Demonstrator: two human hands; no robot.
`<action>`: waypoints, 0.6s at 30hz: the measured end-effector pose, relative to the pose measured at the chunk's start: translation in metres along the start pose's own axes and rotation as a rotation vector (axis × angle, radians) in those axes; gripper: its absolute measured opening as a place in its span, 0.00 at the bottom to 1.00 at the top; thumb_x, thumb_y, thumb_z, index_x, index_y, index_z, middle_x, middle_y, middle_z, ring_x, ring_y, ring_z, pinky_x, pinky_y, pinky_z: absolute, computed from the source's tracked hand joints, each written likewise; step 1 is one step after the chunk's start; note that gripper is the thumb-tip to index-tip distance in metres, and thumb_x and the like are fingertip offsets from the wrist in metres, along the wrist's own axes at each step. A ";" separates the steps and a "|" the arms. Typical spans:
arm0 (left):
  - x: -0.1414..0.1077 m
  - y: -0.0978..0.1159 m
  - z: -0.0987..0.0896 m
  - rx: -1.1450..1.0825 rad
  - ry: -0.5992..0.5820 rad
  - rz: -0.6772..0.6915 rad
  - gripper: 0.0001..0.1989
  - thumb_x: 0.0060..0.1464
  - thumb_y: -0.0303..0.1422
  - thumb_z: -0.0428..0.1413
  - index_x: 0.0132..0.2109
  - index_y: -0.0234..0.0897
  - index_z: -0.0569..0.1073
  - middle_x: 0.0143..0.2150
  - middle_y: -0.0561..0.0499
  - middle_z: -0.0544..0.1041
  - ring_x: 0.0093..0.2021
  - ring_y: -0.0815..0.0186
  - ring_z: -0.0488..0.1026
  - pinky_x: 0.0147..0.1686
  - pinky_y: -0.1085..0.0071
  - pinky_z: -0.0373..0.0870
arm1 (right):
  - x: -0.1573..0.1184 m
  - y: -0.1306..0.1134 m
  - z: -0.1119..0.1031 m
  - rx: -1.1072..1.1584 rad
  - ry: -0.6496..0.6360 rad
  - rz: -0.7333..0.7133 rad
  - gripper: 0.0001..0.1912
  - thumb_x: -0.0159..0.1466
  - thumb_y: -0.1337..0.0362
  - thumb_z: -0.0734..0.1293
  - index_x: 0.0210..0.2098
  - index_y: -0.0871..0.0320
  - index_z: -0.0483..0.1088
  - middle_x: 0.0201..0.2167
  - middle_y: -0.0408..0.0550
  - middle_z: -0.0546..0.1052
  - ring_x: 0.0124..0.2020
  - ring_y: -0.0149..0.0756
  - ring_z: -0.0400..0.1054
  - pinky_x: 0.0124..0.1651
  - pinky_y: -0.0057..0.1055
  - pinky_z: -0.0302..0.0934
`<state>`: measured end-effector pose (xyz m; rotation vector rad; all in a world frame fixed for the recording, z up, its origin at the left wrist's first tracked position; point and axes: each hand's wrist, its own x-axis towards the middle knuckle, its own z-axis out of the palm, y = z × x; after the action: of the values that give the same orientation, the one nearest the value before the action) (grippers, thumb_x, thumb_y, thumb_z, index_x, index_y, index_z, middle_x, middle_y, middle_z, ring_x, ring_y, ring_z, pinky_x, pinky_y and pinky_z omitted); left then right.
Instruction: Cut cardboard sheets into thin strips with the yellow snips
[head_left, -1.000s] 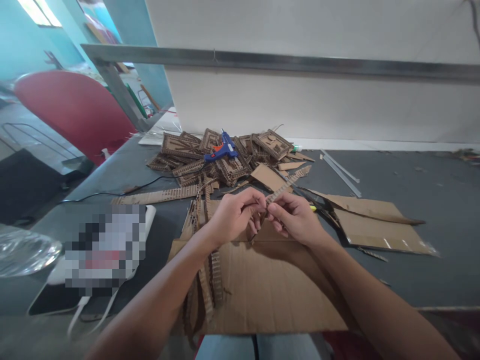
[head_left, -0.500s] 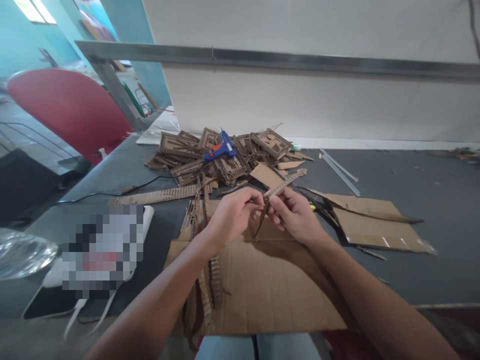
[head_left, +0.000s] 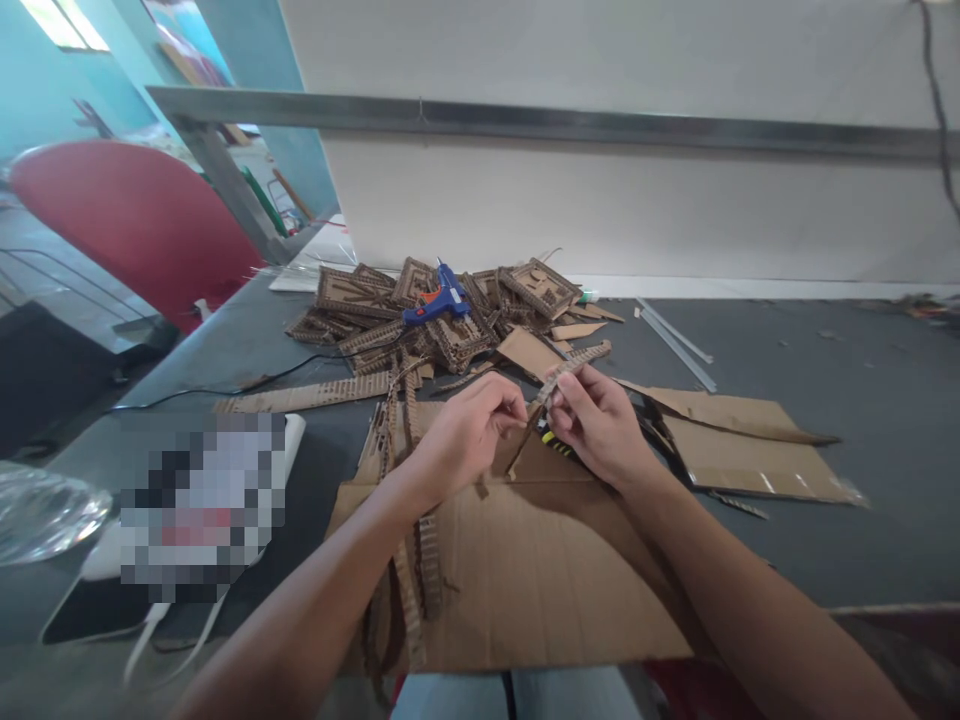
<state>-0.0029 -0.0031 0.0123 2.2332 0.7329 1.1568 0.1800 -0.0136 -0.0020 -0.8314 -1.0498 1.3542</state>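
Note:
My right hand is closed, pinching a thin corrugated cardboard strip that slants up to the right. At the strip's lower part, the fingertips of my left hand are pressed together on its edge; a narrow brown piece hangs down between the hands. Under my right hand shows part of a yellow and black tool, its kind mostly hidden. Both hands are over a large cardboard sheet. More corrugated strips lie across its left side, partly behind my left forearm.
Behind the hands lies a pile of cardboard panels with a blue glue gun on top. Clear sticks and a folded cardboard piece are to the right. A charging phone and a plastic bottle stand left.
My right hand has shifted slightly right with the strip, and the gap between my hands has widened. More of the yellow and black tool shows beneath.

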 end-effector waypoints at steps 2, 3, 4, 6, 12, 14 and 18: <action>0.000 0.000 0.000 -0.016 -0.023 -0.004 0.11 0.58 0.16 0.48 0.34 0.36 0.67 0.34 0.51 0.71 0.36 0.69 0.69 0.38 0.74 0.67 | 0.000 -0.001 0.001 0.027 0.008 0.013 0.16 0.61 0.51 0.72 0.39 0.56 0.71 0.23 0.36 0.67 0.17 0.20 0.58 0.16 0.19 0.51; 0.000 0.000 0.000 -0.018 -0.028 0.000 0.11 0.58 0.16 0.48 0.34 0.36 0.67 0.34 0.51 0.71 0.35 0.69 0.69 0.37 0.74 0.66 | 0.000 -0.002 0.000 0.032 0.008 0.023 0.17 0.60 0.51 0.73 0.39 0.56 0.71 0.23 0.36 0.67 0.17 0.20 0.58 0.17 0.19 0.51; 0.000 0.000 0.000 -0.014 -0.029 0.003 0.11 0.58 0.16 0.49 0.34 0.36 0.67 0.34 0.51 0.71 0.35 0.69 0.68 0.37 0.74 0.66 | 0.000 -0.002 0.000 0.030 0.003 0.037 0.17 0.60 0.51 0.73 0.39 0.57 0.71 0.24 0.36 0.68 0.18 0.21 0.58 0.17 0.19 0.51; -0.001 -0.002 0.000 0.008 -0.012 0.009 0.11 0.58 0.16 0.49 0.34 0.36 0.67 0.34 0.51 0.71 0.35 0.69 0.68 0.37 0.74 0.66 | 0.000 -0.001 -0.001 -0.012 -0.029 0.069 0.18 0.61 0.49 0.72 0.39 0.57 0.70 0.23 0.36 0.68 0.18 0.21 0.59 0.18 0.20 0.51; -0.002 -0.006 0.001 0.051 0.014 -0.004 0.09 0.59 0.18 0.50 0.35 0.36 0.67 0.35 0.51 0.72 0.36 0.69 0.69 0.39 0.74 0.67 | -0.002 0.001 -0.002 -0.430 -0.164 0.150 0.21 0.62 0.45 0.69 0.35 0.59 0.68 0.18 0.36 0.66 0.16 0.24 0.57 0.18 0.22 0.50; -0.002 -0.007 0.002 0.051 -0.002 -0.001 0.09 0.60 0.19 0.50 0.36 0.36 0.68 0.36 0.50 0.73 0.37 0.69 0.70 0.40 0.73 0.67 | -0.002 0.000 -0.002 -0.557 -0.184 0.175 0.22 0.64 0.44 0.65 0.33 0.60 0.67 0.18 0.38 0.67 0.17 0.25 0.58 0.19 0.23 0.50; -0.004 -0.009 0.004 0.049 -0.037 -0.002 0.09 0.59 0.18 0.49 0.36 0.36 0.67 0.36 0.50 0.73 0.39 0.68 0.71 0.41 0.73 0.67 | -0.001 -0.003 -0.005 -0.667 -0.182 0.124 0.23 0.67 0.45 0.61 0.31 0.59 0.66 0.17 0.39 0.67 0.17 0.26 0.57 0.19 0.23 0.50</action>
<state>-0.0037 0.0000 0.0026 2.2873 0.7558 1.1041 0.1858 -0.0142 -0.0015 -1.2910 -1.6583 1.2006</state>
